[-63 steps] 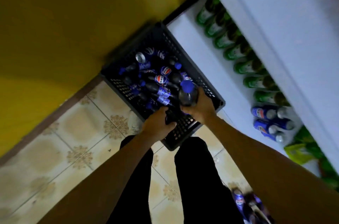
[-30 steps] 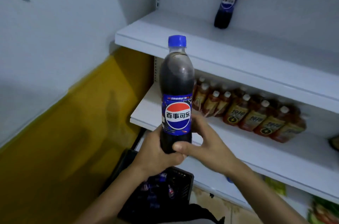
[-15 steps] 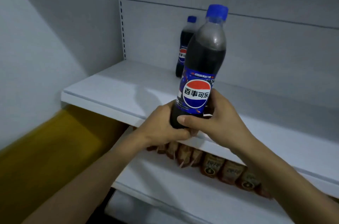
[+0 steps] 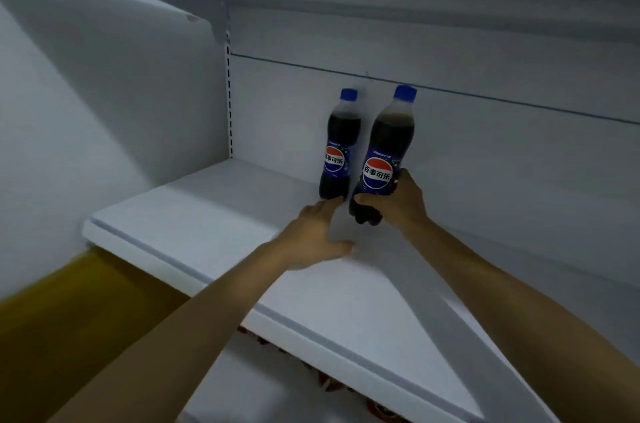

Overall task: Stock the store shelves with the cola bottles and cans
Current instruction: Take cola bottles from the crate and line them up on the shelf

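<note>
Your right hand (image 4: 398, 204) wraps the lower body of a cola bottle (image 4: 384, 159). The bottle is tilted, with its base at the white shelf (image 4: 194, 225); cannot tell if it is seated. Your left hand (image 4: 318, 235) lies flat, fingers straight, tips touching the standing bottle (image 4: 337, 152) just beside, probably to steady it. Both are smooth dark plastic with glossy labels and blue caps.

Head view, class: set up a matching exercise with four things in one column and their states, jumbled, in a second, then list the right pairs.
Column one:
1 left hand
2 right hand
3 left bottle
4 right bottle

Column two:
A tilted
B upright on the shelf
C fingers straight, tips by a bottle's base
D curled round a bottle

Pairs: 1-C, 2-D, 3-B, 4-A
</note>
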